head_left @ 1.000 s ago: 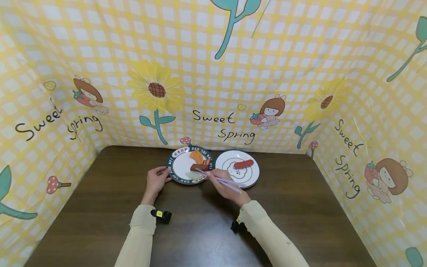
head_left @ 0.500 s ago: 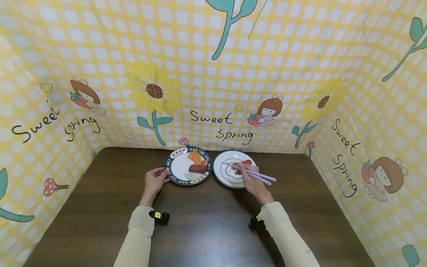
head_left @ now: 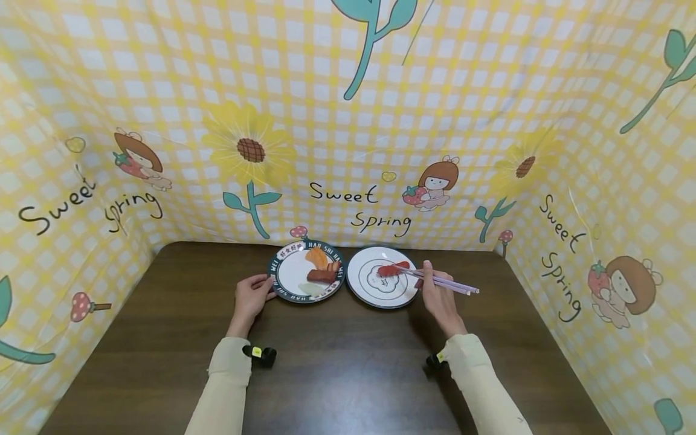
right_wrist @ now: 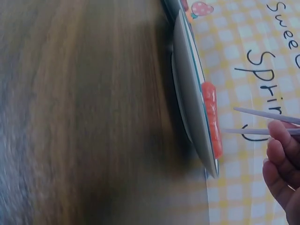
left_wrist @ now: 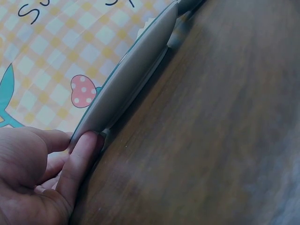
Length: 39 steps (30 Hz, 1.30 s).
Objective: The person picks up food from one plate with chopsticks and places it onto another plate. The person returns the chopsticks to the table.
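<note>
My left hand (head_left: 252, 302) grips the left rim of a plate (head_left: 292, 275) with a dark green lettered border; the left wrist view shows thumb and finger pinching its edge (left_wrist: 126, 75). On it lie an orange piece (head_left: 316, 258), brown sausage-like pieces (head_left: 322, 275) and a pale piece (head_left: 312, 288). My right hand (head_left: 441, 305) holds a pair of light purple chopsticks (head_left: 454, 285). Their tips overlap a red sausage (head_left: 393, 269) on the white plate (head_left: 361, 281). In the right wrist view the chopsticks (right_wrist: 258, 112) are spread, tips just above the sausage (right_wrist: 212, 122).
Both plates stand side by side at the back of the dark wooden table (head_left: 337, 374). A yellow checked cloth (head_left: 348, 139) with printed flowers and figures rises behind and along both sides. Each wrist wears a small black camera (head_left: 262, 355).
My right hand has moved from the left plate across to the right plate's right side, carrying the chopsticks; their tips are now at the red sausage. My left hand stays at the left plate's rim.
</note>
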Motion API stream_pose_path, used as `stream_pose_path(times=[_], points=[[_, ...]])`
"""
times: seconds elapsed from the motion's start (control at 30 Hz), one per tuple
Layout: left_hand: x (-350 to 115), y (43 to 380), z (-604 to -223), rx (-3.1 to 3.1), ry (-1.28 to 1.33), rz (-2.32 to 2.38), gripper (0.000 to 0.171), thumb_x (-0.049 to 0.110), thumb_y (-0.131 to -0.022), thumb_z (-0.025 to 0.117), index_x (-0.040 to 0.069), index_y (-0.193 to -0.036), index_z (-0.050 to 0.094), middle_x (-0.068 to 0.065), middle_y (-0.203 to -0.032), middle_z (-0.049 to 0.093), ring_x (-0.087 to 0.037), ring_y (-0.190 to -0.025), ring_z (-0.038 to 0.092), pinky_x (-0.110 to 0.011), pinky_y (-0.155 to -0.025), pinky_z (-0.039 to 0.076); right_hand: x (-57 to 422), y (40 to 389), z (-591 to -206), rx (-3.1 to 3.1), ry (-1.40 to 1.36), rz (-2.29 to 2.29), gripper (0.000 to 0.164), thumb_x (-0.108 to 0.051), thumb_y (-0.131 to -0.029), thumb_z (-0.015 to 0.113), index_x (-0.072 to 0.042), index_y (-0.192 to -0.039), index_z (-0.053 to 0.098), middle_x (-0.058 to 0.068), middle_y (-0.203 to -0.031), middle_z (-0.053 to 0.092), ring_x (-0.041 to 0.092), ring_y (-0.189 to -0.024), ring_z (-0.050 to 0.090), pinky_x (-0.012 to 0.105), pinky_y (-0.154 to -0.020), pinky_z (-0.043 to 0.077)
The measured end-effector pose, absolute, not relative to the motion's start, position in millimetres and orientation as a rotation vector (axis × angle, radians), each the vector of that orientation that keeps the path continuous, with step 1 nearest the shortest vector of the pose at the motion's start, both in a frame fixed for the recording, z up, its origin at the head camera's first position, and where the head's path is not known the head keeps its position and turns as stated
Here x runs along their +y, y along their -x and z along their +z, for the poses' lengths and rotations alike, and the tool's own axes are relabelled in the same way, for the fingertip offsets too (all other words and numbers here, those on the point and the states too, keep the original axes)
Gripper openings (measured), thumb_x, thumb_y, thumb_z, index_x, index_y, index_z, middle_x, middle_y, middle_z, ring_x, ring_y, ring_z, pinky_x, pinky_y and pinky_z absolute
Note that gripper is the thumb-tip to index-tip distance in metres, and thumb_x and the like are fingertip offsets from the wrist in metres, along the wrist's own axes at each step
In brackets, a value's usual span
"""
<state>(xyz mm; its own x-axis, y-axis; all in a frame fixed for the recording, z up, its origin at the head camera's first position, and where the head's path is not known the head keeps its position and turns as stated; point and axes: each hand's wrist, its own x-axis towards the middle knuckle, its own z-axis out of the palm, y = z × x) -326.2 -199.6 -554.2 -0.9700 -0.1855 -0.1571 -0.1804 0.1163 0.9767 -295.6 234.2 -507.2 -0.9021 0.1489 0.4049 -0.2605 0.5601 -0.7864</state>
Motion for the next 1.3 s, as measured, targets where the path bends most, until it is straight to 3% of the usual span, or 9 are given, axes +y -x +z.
stream_pose_path(times=[0.17,0.4,0.73,0.83,1.03,1.3], points=[[-199.9,325.0,-555.1,-2.341,-0.37,-2.043,0.05,0.022,-0.104,0.06,-0.009,-0.142,0.05,-0.029,-0.132,0.057,-0.009,-0.091,0.069,-0.02,-0.079,0.062,238.1,295.6,-508.0,-2.376,-0.045,1.304,0.075,-0.051,-0.11,0.03,0.005,-0.092,0.077,0.023,-0.074,0.068,0.016,-0.061,0.056,0.022,-0.054,0.043],[-200.2,324.1,-555.3,-2.338,-0.361,-2.033,0.049,0.021,-0.104,0.06,-0.01,-0.141,0.051,-0.029,-0.13,0.057,-0.007,-0.087,0.069,-0.02,-0.078,0.062,237.4,301.4,-508.5,-2.432,0.021,1.285,0.082,-0.06,-0.107,0.026,0.002,-0.094,0.078,0.02,-0.073,0.069,0.021,-0.067,0.056,0.026,-0.06,0.043],[-199.7,324.9,-554.6,-2.343,-0.372,-2.041,0.05,0.022,-0.104,0.06,-0.009,-0.141,0.051,-0.029,-0.13,0.058,-0.006,-0.085,0.069,-0.019,-0.077,0.062,228.4,309.6,-506.0,-2.5,0.075,1.175,0.085,-0.059,-0.108,0.029,0.0,-0.065,0.073,0.015,-0.068,0.068,0.023,-0.068,0.056,0.03,-0.065,0.044],[-199.9,325.3,-554.8,-2.334,-0.372,-2.043,0.049,0.022,-0.104,0.06,-0.009,-0.141,0.051,-0.029,-0.13,0.058,-0.006,-0.085,0.069,-0.019,-0.077,0.062,226.1,312.7,-504.4,-2.522,0.072,1.155,0.085,-0.059,-0.107,0.03,0.0,-0.064,0.073,0.011,-0.065,0.067,0.023,-0.067,0.056,0.031,-0.062,0.044],[-199.8,325.7,-555.4,-2.337,-0.374,-2.043,0.05,0.022,-0.104,0.061,-0.009,-0.141,0.051,-0.029,-0.131,0.058,-0.006,-0.086,0.069,-0.02,-0.078,0.062,224.1,318.7,-499.2,-2.618,-0.025,1.096,0.066,-0.04,-0.109,0.039,-0.001,-0.069,0.075,0.003,-0.06,0.062,0.022,-0.063,0.053,0.03,-0.053,0.04],[-199.8,325.7,-555.2,-2.346,-0.375,-2.042,0.05,0.022,-0.104,0.06,-0.009,-0.142,0.051,-0.029,-0.132,0.057,-0.007,-0.088,0.069,-0.02,-0.079,0.062,222.9,323.7,-493.4,-2.721,-0.289,1.128,0.048,-0.022,-0.107,0.044,0.003,-0.078,0.074,0.007,-0.063,0.061,0.016,-0.056,0.045,0.025,-0.046,0.036]])
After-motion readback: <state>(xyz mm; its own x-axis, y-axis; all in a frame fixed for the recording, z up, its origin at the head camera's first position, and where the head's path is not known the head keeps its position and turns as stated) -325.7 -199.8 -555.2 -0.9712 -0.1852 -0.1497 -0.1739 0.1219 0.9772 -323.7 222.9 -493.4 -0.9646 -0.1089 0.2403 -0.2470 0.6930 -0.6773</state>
